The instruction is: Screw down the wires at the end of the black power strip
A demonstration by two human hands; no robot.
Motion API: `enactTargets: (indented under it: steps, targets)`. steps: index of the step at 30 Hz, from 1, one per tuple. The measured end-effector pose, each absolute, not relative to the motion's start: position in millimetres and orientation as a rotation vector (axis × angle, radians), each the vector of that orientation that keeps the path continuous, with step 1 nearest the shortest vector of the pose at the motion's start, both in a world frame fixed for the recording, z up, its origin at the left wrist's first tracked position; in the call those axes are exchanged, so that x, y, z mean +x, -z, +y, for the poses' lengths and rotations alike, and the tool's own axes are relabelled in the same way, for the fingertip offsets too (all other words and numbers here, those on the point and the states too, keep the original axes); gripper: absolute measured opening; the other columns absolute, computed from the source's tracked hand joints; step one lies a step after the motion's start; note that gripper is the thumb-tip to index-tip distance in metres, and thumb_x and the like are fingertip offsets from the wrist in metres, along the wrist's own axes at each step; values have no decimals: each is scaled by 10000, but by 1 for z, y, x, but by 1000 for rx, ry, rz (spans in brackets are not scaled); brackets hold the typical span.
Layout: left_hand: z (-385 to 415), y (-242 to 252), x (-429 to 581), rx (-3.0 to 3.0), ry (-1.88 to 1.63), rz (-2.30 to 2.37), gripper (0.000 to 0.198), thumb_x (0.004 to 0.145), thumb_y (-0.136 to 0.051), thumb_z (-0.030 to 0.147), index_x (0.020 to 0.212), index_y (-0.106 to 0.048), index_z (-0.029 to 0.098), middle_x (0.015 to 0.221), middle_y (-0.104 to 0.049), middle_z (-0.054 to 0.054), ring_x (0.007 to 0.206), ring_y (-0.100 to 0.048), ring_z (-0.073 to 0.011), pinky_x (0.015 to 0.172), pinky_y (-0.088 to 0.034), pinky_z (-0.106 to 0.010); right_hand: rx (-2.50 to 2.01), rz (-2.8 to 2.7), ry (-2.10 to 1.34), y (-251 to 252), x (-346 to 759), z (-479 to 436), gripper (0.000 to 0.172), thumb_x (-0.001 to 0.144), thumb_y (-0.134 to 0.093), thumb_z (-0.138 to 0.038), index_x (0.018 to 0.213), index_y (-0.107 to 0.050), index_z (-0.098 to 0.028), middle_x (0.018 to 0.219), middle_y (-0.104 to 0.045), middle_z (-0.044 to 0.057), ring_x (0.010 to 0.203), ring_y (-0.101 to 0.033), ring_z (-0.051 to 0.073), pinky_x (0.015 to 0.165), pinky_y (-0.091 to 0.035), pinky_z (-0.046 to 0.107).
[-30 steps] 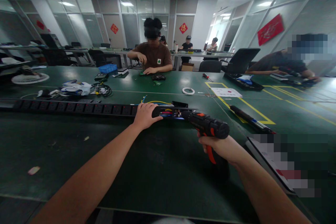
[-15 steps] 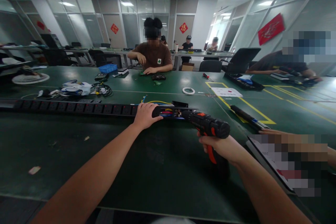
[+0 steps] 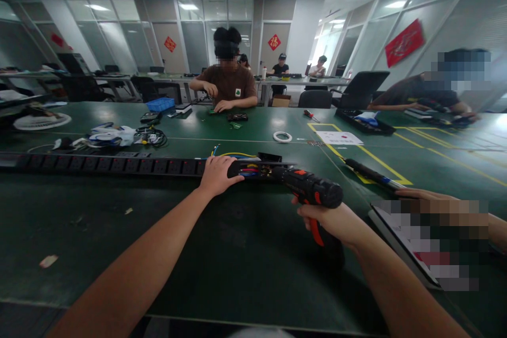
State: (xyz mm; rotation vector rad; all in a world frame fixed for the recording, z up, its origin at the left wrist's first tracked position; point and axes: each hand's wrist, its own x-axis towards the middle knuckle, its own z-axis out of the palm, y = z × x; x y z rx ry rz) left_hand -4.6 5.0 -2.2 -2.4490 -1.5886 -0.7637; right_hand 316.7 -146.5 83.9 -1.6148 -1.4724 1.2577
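Note:
A long black power strip [image 3: 130,166] with a row of sockets lies across the green table. My left hand [image 3: 218,173] is wrapped over its right part, thumb on the near side. Just right of that hand the strip's housing is open, and coloured wires [image 3: 250,170] show inside. My right hand [image 3: 322,216] grips a black and orange cordless drill [image 3: 312,187] by its handle. The drill points left, its nose at the open end of the strip; the tip and what it touches are too small to make out.
Beyond the strip lie a white ring [image 3: 282,137], a screwdriver [image 3: 311,115], a paper sheet [image 3: 338,138] and bundled cables [image 3: 154,137]. At right a co-worker's hand [image 3: 435,198] rests near a black-handled tool [image 3: 368,171] and a tablet-like board [image 3: 404,243]. Another person [image 3: 233,84] works opposite.
The whole view has shifted slightly. Both my hands, the drill and the power strip keep the same positions relative to each other.

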Motion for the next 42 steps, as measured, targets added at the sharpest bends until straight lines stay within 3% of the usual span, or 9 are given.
enactTargets:
  steps: [13, 30, 42]
  targets:
    - [4, 2, -4, -2454, 789, -1578, 655, 996, -707, 718, 1448, -702, 244, 1473, -725, -121, 1390, -619, -390, 1241, -370, -575, -1609, -1487, -1254, -82, 318, -145, 239, 653, -719, -315, 870, -665, -231, 587, -650, -31, 592, -659, 204, 607, -542, 333]
    - [6, 3, -4, -2453, 790, -1584, 633, 990, -720, 710, 1428, -711, 254, 1449, -735, -123, 1373, -625, -389, 1245, -364, -575, -1616, -1474, -1248, -82, 317, -146, 344, 643, -714, -335, 965, -707, -215, 593, -655, -32, 592, -663, 200, 595, -525, 311]
    - [5, 1, -4, -2454, 777, -1592, 633, 999, -713, 702, 1428, -706, 237, 1471, -727, -131, 1389, -621, -386, 1244, -370, -575, -1604, -1498, -1237, -81, 319, -145, 259, 658, -721, -303, 903, -685, -228, 604, -651, -31, 595, -665, 200, 585, -531, 307]
